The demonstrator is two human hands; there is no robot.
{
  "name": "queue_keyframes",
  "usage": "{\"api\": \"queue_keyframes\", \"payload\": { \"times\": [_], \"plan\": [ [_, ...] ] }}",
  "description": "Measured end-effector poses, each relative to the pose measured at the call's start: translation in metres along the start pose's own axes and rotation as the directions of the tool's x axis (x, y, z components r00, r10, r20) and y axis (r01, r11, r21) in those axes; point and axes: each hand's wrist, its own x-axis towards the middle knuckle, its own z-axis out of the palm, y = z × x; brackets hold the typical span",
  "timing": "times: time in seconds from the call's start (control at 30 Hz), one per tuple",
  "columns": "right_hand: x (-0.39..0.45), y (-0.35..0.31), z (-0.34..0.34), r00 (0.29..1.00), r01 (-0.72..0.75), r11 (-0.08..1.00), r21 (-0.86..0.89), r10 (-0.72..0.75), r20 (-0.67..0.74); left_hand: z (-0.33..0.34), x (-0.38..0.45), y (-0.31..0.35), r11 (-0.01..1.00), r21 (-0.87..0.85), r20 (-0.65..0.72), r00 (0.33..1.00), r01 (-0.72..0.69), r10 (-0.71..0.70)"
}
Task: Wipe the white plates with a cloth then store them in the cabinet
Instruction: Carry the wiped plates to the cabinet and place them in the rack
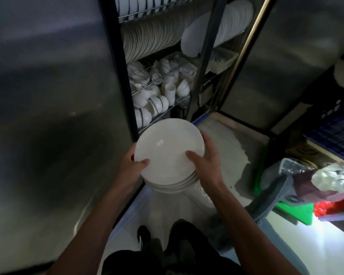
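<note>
I hold a stack of several white plates at waist height in front of the open cabinet. My left hand grips the stack's left edge with the thumb on the top plate. My right hand grips the right edge, thumb on top as well. Inside the cabinet, rows of white plates stand on edge on an upper wire shelf, with more white plates to their right. No cloth is in either hand.
Lower wire shelves hold white bowls and cups. A steel door stands at the left, another steel panel at the right. A grey cloth, bags and a green object lie at the right. My shoes stand on the tiled floor.
</note>
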Motion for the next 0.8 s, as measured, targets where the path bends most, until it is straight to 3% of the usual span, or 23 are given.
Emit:
{"api": "queue_keyframes", "payload": {
  "times": [0.23, 0.63, 0.73, 0.8],
  "plan": [
    [0.056, -0.004, 0.005, 1.000, 0.002, 1.000, -0.018, -0.001, 0.031, 0.014, 0.062, 0.017, 0.999, 0.048, 0.045, 0.999, 0.024, -0.027],
    [0.197, -0.003, -0.016, 0.996, 0.031, 0.973, 0.230, -0.011, -0.085, 0.087, 0.201, 0.048, 0.988, 0.154, -0.010, 1.000, 0.007, -0.006],
    [0.235, -0.009, -0.023, 0.996, 0.029, 0.967, 0.254, -0.005, -0.094, 0.115, 0.225, 0.059, 0.929, 0.354, -0.096, 0.984, -0.104, 0.147],
    [0.257, -0.013, -0.026, 0.994, 0.024, 0.961, 0.274, 0.006, -0.107, 0.134, 0.233, 0.067, 0.775, 0.591, -0.092, 0.935, -0.226, 0.343]
  ]
}}
